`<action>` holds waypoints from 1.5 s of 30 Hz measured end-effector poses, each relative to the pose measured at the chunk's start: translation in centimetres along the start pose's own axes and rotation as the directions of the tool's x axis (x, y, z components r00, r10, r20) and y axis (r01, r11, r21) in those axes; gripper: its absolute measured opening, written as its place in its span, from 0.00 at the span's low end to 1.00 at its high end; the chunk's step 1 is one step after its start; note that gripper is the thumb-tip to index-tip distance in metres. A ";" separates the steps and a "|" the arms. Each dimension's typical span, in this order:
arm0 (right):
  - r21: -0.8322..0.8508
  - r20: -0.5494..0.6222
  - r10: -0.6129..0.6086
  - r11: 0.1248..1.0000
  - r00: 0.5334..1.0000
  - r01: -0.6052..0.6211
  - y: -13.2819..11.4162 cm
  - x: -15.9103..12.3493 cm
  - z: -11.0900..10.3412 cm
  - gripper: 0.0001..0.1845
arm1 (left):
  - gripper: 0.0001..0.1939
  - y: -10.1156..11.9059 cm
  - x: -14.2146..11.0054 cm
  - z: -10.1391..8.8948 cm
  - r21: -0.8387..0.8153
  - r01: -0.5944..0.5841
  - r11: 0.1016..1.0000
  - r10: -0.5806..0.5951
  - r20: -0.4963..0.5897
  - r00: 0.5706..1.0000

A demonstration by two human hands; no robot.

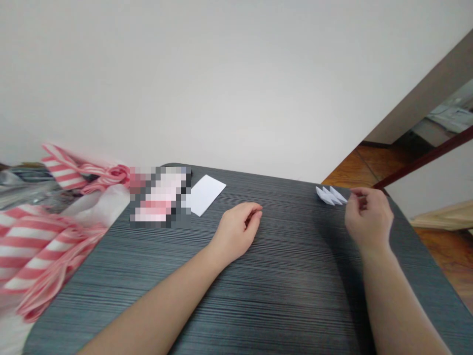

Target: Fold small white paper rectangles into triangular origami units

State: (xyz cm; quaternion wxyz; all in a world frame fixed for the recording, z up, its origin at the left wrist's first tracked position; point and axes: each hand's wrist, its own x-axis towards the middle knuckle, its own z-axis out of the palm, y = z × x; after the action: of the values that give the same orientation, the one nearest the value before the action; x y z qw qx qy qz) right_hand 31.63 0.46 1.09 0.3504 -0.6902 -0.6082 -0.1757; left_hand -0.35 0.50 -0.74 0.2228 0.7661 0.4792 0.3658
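Fingers of our right hand point(369, 219): pinched on the folded paper point(331, 195), holding it up at the surface's point(295, 296) far right edge.
Fingers of our left hand point(236, 231): loosely curled, empty, resting.
Sheet point(205, 195): flat, far left, within reach.
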 end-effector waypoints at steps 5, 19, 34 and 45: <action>0.290 0.312 -0.279 0.938 0.908 0.188 -4.1 -1.2 -0.1 0.09 | 0.10 -1.0 0.4 -1.6 0.213 -0.052 0.976 0.068 -0.070 0.995; 0.501 0.654 -0.456 0.859 0.603 0.106 -6.2 -2.0 1.1 0.12 | 0.14 -3.2 1.3 -4.7 0.743 0.273 0.612 -0.248 -0.147 0.957; 0.507 0.663 -0.448 0.858 0.600 0.080 -5.3 -2.1 1.6 0.11 | 0.15 -4.0 2.2 -4.7 0.761 0.297 0.576 -0.311 -0.132 0.941; 0.507 0.660 -0.434 0.860 0.613 0.063 -5.3 -2.0 1.5 0.10 | 0.11 -3.9 2.0 -5.1 0.605 0.216 0.766 0.036 -0.377 0.926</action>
State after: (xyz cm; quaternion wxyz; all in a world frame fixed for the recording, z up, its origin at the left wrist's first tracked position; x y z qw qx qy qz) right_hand 25.84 0.13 0.10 0.1807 -0.5085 -0.8126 0.2201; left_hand -5.94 3.98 0.49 -0.1257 0.6894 0.6441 0.3068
